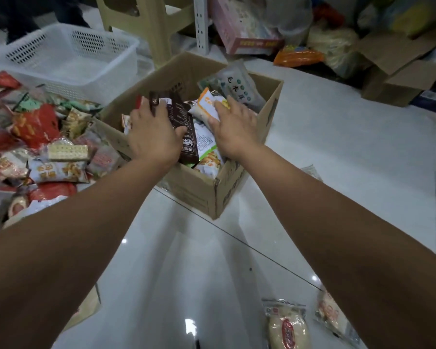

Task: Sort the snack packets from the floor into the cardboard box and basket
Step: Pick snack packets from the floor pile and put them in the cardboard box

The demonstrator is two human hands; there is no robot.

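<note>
Looking past a pale bread packet (288, 328) lying on the white floor (337, 152) closest in. Reaching both arms into the cardboard box (199, 195), hands apart. Gripping a dark brown packet (171, 109) in the left hand (154, 137), thumb curling over its face. Pressing the right hand (234, 129), fingers spread and fairly straight, onto a white-and-orange packet (207, 107) inside the box. Looking left at the pile of snack packets (43, 137) heaping against the box. Looking beyond to the white basket (91, 41) and a beige stool (149, 23).
</note>
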